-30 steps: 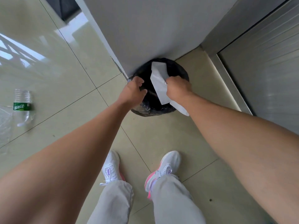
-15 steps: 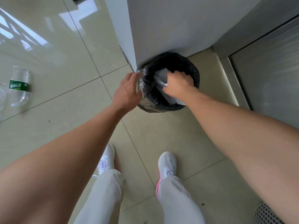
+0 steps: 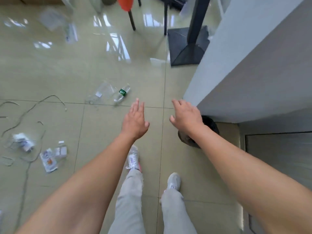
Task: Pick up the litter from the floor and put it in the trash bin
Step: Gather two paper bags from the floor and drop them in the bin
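Litter scattered across the tiled floor (image 3: 101, 61), plenty left to collect. Nearest piece: clear plastic bottle (image 3: 121, 94) with a green label, lying flat just ahead and slightly left of the left hand (image 3: 135, 121), apart from it, nothing touching. Beside the bottle, toward the left, a crumpled clear wrapper (image 3: 101, 93). Farther left and nearer the feet, small printed packets (image 3: 49, 159) and a loose tangle of thin cord (image 3: 25, 114); more clear plastic (image 3: 55, 19) well up the floor, blurred.

Both hands empty. Left hand flat, fingers extended and close together, palm down, reaching forward. Right hand (image 3: 186, 118) spread loosely, fingers apart, holding nothing, hovering above and in front of the trash bin (image 3: 211, 124), black liner showing, tucked against the grey wall corner (image 3: 253, 73) at the right.

Key relation: bottle ahead-left of the left hand, long axis running diagonally, cap end pointing up and right, base end down and left. Left hand clearly nearer; right hand well apart from it, on the bin side. Likely next: step forward, bend, left hand wrapping across the bottle's middle, crosswise to that diagonal. Risk as a judgement: round bottle on glossy tile probably rolling away if nudged before being gripped, and thin wrapper likely slipping under flat fingers
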